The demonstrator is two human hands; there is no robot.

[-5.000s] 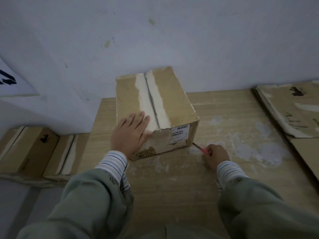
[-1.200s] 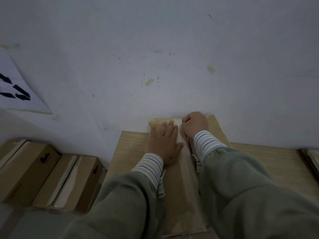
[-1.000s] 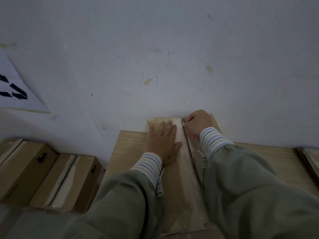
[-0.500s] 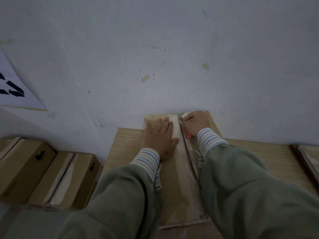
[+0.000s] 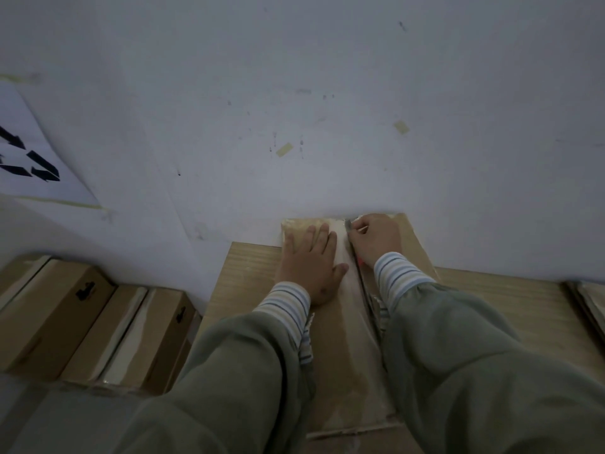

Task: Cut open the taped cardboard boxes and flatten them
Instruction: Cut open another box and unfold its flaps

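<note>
A brown cardboard box (image 5: 340, 362) with a pale tape strip down its top seam stands on the wooden table (image 5: 248, 267), its far end against the wall. My left hand (image 5: 311, 260) lies flat on the top, left of the seam, fingers straight. My right hand (image 5: 376, 239) grips a red-handled cutter (image 5: 349, 226) at the far end of the seam, its blade tip showing by the box's far edge. A dark slit runs along the seam from my right wrist toward me.
Several closed cardboard boxes (image 5: 82, 322) sit lower down at the left, below the table edge. A stack of flattened cardboard (image 5: 589, 306) lies at the table's right edge. A white wall with a printed sheet (image 5: 32, 162) stands directly behind.
Five seconds ago my right hand was at the box's near corner; it is now at the seam's far end. Over the last second both hands have hardly moved.
</note>
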